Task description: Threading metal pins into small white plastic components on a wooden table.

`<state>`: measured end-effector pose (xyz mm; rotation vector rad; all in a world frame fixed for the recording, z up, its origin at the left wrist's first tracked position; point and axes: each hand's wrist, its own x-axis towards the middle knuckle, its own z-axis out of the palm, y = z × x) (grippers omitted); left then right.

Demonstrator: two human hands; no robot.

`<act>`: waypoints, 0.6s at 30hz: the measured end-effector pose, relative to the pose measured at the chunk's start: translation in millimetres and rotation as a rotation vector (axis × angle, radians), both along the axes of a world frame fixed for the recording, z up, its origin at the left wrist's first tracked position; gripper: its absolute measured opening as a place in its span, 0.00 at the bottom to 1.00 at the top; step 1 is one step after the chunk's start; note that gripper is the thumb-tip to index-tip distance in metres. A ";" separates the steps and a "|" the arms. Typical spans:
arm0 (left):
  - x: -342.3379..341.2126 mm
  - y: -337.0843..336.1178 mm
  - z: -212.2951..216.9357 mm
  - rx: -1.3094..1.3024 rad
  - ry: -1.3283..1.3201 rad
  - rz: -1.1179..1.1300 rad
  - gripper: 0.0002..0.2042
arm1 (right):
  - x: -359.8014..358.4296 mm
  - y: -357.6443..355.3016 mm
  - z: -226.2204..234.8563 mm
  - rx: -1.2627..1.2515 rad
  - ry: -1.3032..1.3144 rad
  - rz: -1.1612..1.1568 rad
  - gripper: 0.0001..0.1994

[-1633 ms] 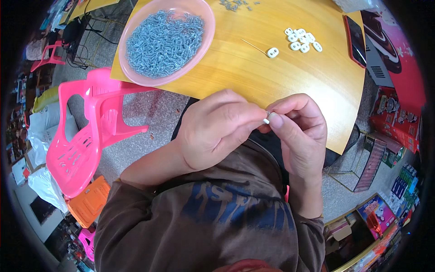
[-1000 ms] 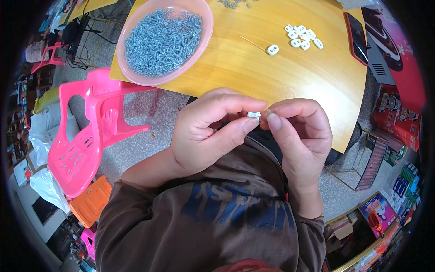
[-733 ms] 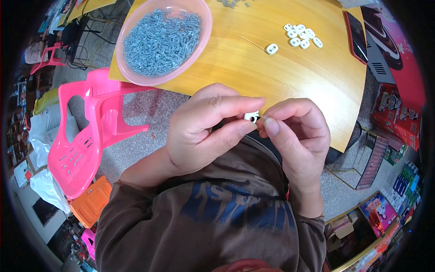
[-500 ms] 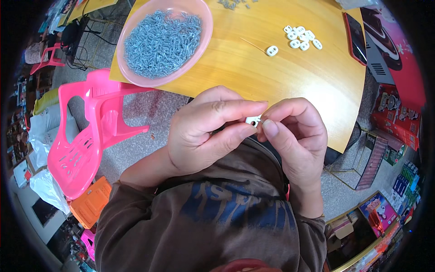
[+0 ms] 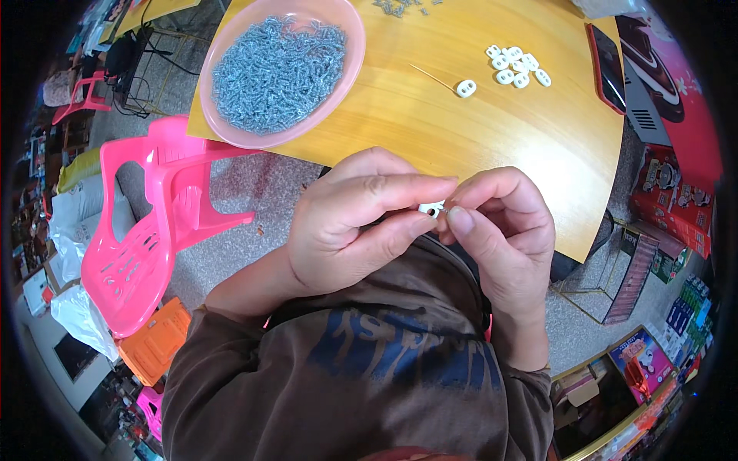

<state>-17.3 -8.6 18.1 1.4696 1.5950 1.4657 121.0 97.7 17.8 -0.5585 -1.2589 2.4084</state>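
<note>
I see both hands raised together just off the near edge of the bench (image 5: 477, 146). The left hand (image 5: 357, 223) has its fingers (image 5: 400, 188) closed in a pinch on a small white plastic piece (image 5: 431, 208); the right hand (image 5: 503, 230) pinches the same piece from the other side, thumb tip pressed against it. Most of the piece is covered by the fingertips, so I cannot make out its shape or what else, if anything, is held with it.

On the bench, the pink bowl (image 5: 338, 92) sits at the far left corner, filled with small grey metal parts (image 5: 273, 69) too fine to tell apart. A cluster of white plastic pieces (image 5: 516, 65) lies toward the far right of the bench, with one single white piece (image 5: 466, 87) just nearer than the cluster. A dark flat device (image 5: 606, 58) lies at the right edge, partly cut off. A pink plastic chair (image 5: 154, 238) stands on the floor left of the bench.
</note>
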 end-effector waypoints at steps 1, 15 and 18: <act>-0.3 0.4 -1.1 0.000 -0.001 0.000 0.14 | -0.1 -0.2 -0.1 -0.012 -0.006 -0.005 0.05; -3.1 1.1 -1.7 0.005 0.011 -0.037 0.14 | -1.8 1.5 -2.5 -0.035 -0.009 0.007 0.05; -0.5 -1.2 -6.3 0.008 -0.045 -0.030 0.14 | -2.0 0.8 -2.9 -0.041 -0.017 0.013 0.05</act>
